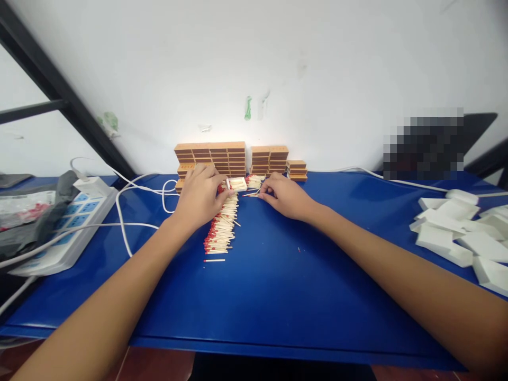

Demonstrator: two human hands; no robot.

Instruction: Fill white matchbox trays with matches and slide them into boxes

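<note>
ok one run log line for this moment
left hand: holding matchbox tray | right hand: at loose matchsticks | matchstick pile: on blue table | matchboxes: stacked behind

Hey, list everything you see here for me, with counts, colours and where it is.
Table: one, blue, across the middle
Wall: one, white, behind
Floor: one, reddish, below
Matchbox stacks: three, orange-brown, centre back
Loose matches: many, pale, red-headed, centre
Small tray: one, white, with matches, centre
Power strip: one, white with blue sockets, left
Plug: one, white, on power strip
Cables: several, white, left and right
Packaging: count unclear, grey and clear, far left
Heaped pieces: several, white, right
Bars: two, black, upper left
Dark object: one, black, partly pixelated, back right
Forearms: two, bare, lower left and right
Left hand: one, bare, pinching small tray
Right hand: one, bare, fingertips on matches
</note>
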